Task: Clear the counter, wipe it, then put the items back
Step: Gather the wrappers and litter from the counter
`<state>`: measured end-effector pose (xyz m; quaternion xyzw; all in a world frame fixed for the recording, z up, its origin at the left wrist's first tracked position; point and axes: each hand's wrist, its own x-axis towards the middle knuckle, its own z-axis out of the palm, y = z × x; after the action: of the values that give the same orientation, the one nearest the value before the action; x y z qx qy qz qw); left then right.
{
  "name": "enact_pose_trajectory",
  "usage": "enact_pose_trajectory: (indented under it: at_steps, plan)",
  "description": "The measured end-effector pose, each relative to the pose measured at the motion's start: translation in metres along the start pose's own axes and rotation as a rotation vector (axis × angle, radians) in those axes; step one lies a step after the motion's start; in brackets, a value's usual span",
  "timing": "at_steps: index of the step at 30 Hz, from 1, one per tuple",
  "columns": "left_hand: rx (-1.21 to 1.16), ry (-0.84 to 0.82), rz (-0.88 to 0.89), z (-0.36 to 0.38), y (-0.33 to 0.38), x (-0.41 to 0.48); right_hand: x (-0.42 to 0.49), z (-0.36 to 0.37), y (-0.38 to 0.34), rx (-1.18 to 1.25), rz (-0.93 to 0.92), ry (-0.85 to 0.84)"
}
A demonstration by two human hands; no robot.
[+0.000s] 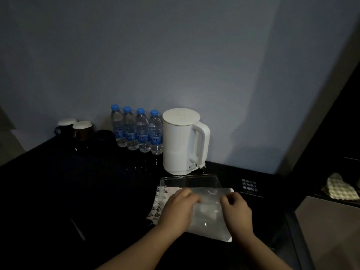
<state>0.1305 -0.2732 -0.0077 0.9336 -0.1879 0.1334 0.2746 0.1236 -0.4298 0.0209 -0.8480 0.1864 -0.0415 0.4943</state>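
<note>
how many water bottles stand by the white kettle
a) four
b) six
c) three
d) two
a: four blue-capped bottles stand in a row just left of the kettle.

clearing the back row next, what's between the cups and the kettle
Head view: four blue-capped water bottles in a row, plus a dark object beside the cups, too dim to identify.
</note>
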Motion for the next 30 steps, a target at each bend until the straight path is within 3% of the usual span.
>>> enact_pose_trajectory:
  at_steps: [3,7,11,13,15,21,24,30]
  plan:
    - [0.043,-0.031,0.026,0.007,0.001,-0.004,0.000,-0.006,0.007,-0.068,0.063,0.003]
    - [0.096,0.164,0.033,0.008,-0.012,-0.012,-0.002,-0.010,0.015,-0.123,0.087,0.008]
    - [0.156,0.172,-0.226,-0.003,-0.012,-0.015,-0.003,-0.008,0.014,-0.224,0.107,0.008]
    - [0.154,0.084,-0.430,-0.006,-0.015,-0.012,-0.002,-0.006,0.012,-0.268,0.117,0.028]
    - [0.060,0.005,-0.609,-0.008,-0.018,-0.007,0.001,-0.004,0.011,-0.274,0.150,0.029]
    - [-0.517,0.059,-1.102,-0.001,-0.048,0.008,0.010,0.000,0.018,0.008,0.242,-0.097]
    - [-0.646,0.054,-1.111,0.002,-0.061,0.008,0.011,0.001,0.018,0.145,0.236,-0.121]
    - [-0.836,0.089,-1.091,0.005,-0.062,0.011,0.014,0.005,0.017,0.181,0.196,-0.126]
